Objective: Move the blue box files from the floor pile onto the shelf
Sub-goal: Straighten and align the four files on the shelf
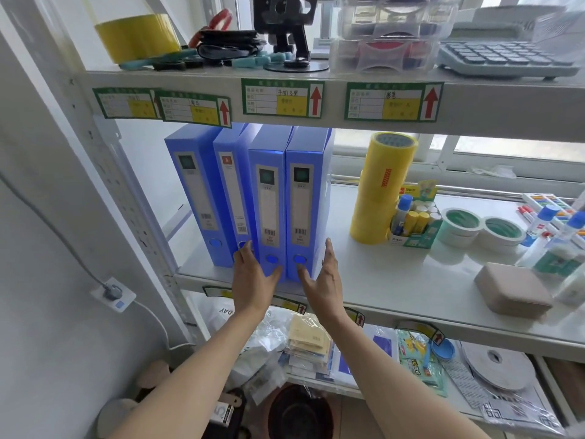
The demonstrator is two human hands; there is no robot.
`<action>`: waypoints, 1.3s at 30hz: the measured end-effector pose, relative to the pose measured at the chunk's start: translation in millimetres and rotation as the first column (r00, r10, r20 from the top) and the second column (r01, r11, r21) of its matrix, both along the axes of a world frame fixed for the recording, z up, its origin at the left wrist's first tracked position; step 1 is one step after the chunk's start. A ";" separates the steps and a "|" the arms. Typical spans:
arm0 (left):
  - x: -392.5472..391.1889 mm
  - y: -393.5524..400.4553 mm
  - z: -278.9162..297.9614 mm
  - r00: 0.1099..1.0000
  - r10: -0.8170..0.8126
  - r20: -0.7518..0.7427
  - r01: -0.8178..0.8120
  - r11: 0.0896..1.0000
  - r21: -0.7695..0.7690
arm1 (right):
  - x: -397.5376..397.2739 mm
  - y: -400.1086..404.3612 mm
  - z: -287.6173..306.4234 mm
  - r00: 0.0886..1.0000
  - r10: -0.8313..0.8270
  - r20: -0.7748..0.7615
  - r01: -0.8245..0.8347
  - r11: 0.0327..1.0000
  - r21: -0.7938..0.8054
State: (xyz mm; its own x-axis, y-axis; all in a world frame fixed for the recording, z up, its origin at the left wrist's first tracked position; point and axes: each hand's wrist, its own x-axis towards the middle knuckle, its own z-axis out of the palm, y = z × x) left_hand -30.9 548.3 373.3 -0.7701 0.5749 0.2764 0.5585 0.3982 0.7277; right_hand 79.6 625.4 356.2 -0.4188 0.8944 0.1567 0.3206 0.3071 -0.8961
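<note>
Several blue box files (269,198) stand upright in a row at the left end of the middle shelf (395,286), spines facing me. The two on the left lean slightly. My left hand (253,280) lies flat against the lower spines of the second and third files, fingers spread. My right hand (323,280) is open at the lower right corner of the rightmost file (305,198), thumb on its spine and fingers along its side. Neither hand grips anything. The floor pile is out of view.
On the same shelf to the right stand a stack of yellow tape rolls (380,188), a box of glue sticks (414,220), white tape rolls (462,226) and a beige case (512,289). The upper shelf holds a calculator (506,57). Papers fill the lower shelf (427,359).
</note>
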 end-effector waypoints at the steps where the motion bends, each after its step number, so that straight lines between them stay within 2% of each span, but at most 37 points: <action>1: 0.5 0.4 -1.1 1.000 0.008 0.017 -0.008 1.000 -0.020 | 0.4 0.0 0.0 0.999 -0.005 0.035 0.005 1.000 -0.001; 6: 0.8 8.6 -14.5 0.995 -0.028 0.098 0.035 0.997 -0.074 | 0.5 12.6 0.8 0.981 0.059 0.187 -0.053 0.998 -0.035; 10: 0.3 18.9 -16.8 0.990 0.040 0.134 -0.032 0.998 -0.057 | -1.2 28.1 0.9 0.945 0.123 0.303 -0.113 0.992 -0.050; 19: -3.5 33.1 -26.2 0.995 0.089 0.049 -0.088 0.996 -0.024 | -1.8 39.5 -7.6 0.911 0.158 0.381 -0.171 0.985 0.000; 23: -2.7 33.0 -28.0 0.992 0.109 0.055 -0.110 0.994 0.007 | -4.4 42.3 -8.3 0.909 0.163 0.383 -0.182 0.983 0.013; 26: -3.0 27.2 -26.3 0.992 0.097 0.081 -0.099 0.995 0.020 | -4.7 41.3 -6.5 0.917 0.167 0.362 -0.176 0.984 -0.008; 29: -9.4 12.7 -18.8 0.987 0.107 0.117 -0.121 0.986 0.117 | -1.5 34.8 -6.1 0.943 0.155 0.294 -0.151 0.988 -0.037; 33: -28.3 -2.5 10.0 0.977 0.190 0.092 -0.208 0.947 0.244 | 4.2 17.0 1.1 0.992 0.011 0.129 0.000 0.996 -0.085; 36: -40.1 -5.7 39.1 0.978 0.206 0.041 -0.208 0.924 0.322 | 6.0 -7.4 14.0 0.981 -0.192 0.024 0.191 0.981 0.037; 39: -48.2 -3.3 60.1 0.977 0.208 0.039 -0.210 0.933 0.292 | -2.3 -33.9 29.9 0.982 -0.176 -0.062 0.183 0.973 0.138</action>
State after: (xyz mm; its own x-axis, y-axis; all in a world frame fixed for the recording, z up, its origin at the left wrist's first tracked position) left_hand -79.1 545.0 433.4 -0.8670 0.2951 0.4016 0.4795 0.2742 0.8336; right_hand 77.3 591.5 386.1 -0.2417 0.9214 0.3043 0.3386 0.3740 -0.8634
